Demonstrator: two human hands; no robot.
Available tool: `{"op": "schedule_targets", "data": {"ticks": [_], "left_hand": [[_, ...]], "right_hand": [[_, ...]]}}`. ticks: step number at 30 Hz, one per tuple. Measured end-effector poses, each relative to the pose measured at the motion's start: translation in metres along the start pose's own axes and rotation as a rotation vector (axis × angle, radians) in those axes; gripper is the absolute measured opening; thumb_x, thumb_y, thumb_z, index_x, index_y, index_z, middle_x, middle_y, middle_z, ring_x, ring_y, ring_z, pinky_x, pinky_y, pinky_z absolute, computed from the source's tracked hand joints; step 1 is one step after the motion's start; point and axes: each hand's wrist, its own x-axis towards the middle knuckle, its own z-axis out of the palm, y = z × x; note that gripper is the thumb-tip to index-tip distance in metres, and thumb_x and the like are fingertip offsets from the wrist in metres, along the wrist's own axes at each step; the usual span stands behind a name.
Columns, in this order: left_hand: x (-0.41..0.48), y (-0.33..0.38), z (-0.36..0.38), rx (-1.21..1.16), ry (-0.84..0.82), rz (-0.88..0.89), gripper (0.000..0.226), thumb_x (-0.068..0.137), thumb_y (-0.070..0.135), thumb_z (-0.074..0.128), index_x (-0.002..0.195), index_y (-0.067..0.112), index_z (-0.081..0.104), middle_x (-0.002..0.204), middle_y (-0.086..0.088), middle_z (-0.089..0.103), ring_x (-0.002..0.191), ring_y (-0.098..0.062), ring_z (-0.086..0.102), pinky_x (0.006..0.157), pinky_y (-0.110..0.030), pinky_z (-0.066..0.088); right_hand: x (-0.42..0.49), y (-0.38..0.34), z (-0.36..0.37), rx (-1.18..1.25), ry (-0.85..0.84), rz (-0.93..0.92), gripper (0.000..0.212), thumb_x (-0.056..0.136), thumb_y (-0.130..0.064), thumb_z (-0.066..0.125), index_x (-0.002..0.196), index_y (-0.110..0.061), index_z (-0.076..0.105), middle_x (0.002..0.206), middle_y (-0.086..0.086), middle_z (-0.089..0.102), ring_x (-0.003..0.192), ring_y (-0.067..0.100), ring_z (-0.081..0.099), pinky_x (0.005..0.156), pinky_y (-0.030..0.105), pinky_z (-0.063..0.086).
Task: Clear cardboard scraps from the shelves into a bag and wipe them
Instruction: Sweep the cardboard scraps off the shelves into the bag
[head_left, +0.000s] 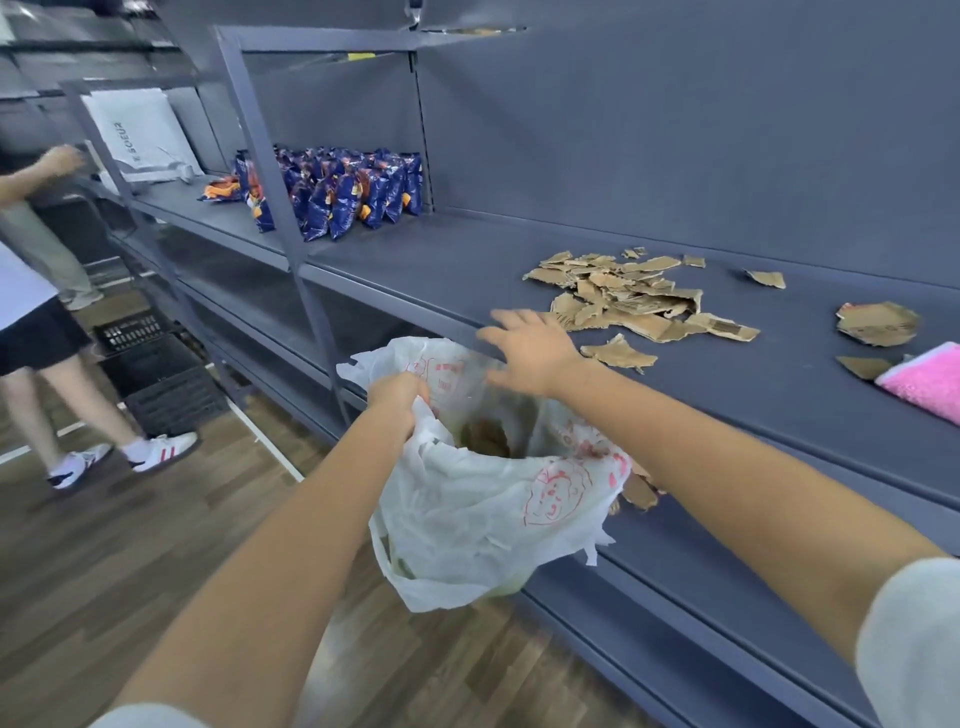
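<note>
- Gripping the rim of the white bag (467, 519) with the left hand (397, 395), just below the front edge of the shelf (727, 405).
- Over the bag, the right hand (524, 348): grip wide, empty.
- Mid-shelf, cardboard scraps (623, 296); more inside the bag.

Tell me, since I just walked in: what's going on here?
A person is clearing a grey shelf. Their left hand grips the rim of a white plastic bag, held open by the shelf edge. The right hand hovers open at that edge, above the bag. Cardboard scraps and a pink cloth lie on the shelf.
</note>
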Motion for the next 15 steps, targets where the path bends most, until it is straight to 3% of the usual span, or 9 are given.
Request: {"op": "schedule_targets", "data": {"ticks": [3, 7, 9, 12, 15], "left_hand": [[-0.004, 0.0, 0.003, 0.008, 0.011, -0.004, 0.018, 0.08, -0.003, 0.048, 0.095, 0.006, 0.05, 0.073, -0.006, 0.047, 0.062, -0.02, 0.046, 0.057, -0.026, 0.043], [-0.012, 0.0, 0.009, 0.032, 0.027, -0.026, 0.011, 0.081, -0.003, 0.047, 0.076, 0.007, 0.046, 0.07, -0.006, 0.042, 0.06, -0.019, 0.042, 0.049, -0.025, 0.037], [-0.014, -0.001, 0.013, -0.029, 0.042, -0.025, 0.013, 0.078, -0.006, 0.046, 0.074, 0.007, 0.046, 0.071, -0.006, 0.043, 0.062, -0.02, 0.043, 0.052, -0.025, 0.039], [-0.018, -0.004, 0.019, -0.098, 0.067, -0.009, 0.021, 0.076, -0.009, 0.045, 0.091, 0.006, 0.05, 0.073, -0.007, 0.046, 0.064, -0.022, 0.046, 0.054, -0.026, 0.041], [-0.021, -0.005, 0.023, -0.141, 0.097, -0.002, 0.026, 0.076, -0.01, 0.045, 0.095, 0.006, 0.051, 0.074, -0.008, 0.047, 0.065, -0.023, 0.047, 0.059, -0.028, 0.044]], "right_hand": [[-0.003, 0.035, -0.007, -0.026, 0.026, 0.223, 0.059, 0.089, -0.057, 0.037, 0.142, -0.032, 0.028, 0.157, 0.004, 0.008, 0.142, 0.04, 0.005, 0.111, 0.059, 0.005], [-0.014, 0.063, 0.003, 0.085, -0.201, 0.368, 0.062, 0.089, -0.067, 0.019, 0.145, -0.042, 0.014, 0.158, -0.003, -0.008, 0.142, 0.04, -0.01, 0.105, 0.069, -0.002], [-0.014, 0.061, 0.006, 0.123, -0.216, 0.341, 0.061, 0.089, -0.067, 0.017, 0.144, -0.042, 0.016, 0.158, -0.004, -0.003, 0.143, 0.039, -0.004, 0.105, 0.07, -0.001], [-0.012, 0.05, 0.005, 0.149, -0.216, 0.244, 0.061, 0.088, -0.066, 0.022, 0.144, -0.042, 0.019, 0.158, 0.0, 0.006, 0.142, 0.041, 0.002, 0.104, 0.071, 0.0], [-0.016, 0.033, 0.006, 0.091, -0.2, 0.12, 0.06, 0.09, -0.06, 0.03, 0.145, -0.038, 0.019, 0.158, 0.005, 0.008, 0.142, 0.041, 0.004, 0.105, 0.07, 0.003]]}}
